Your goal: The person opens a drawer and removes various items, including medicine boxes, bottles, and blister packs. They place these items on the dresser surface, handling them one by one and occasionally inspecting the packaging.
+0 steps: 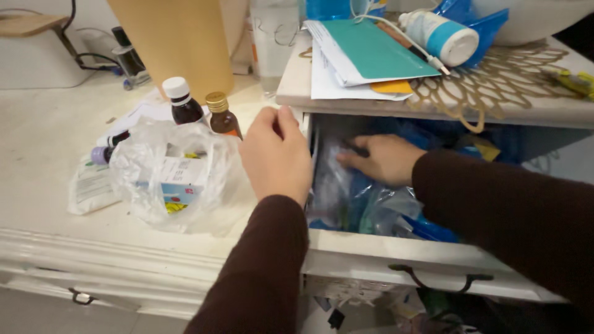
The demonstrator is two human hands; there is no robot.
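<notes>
Two hands work at an open drawer (396, 247) set under the raised shelf (346, 102) at the right end of a pale cabinet top (49, 136). The left hand (276, 154) rests on the drawer's left edge, where the cabinet top meets the opening, fingers curled together over that corner with the thumb tucked in; it holds nothing loose. The right hand (382, 158) reaches down inside the drawer, its fingers lying flat and close together, pressed onto a heap of crumpled clear and blue plastic bags (352, 198); whether they pinch anything, I cannot tell. Just beside the left hand, on the cabinet top, lies a clear plastic bag (173, 179) with small boxes inside, and behind it stand a brown bottle with a white cap (181, 99) and a brown bottle with a gold cap (220, 112), touching the bag's back edge.
</notes>
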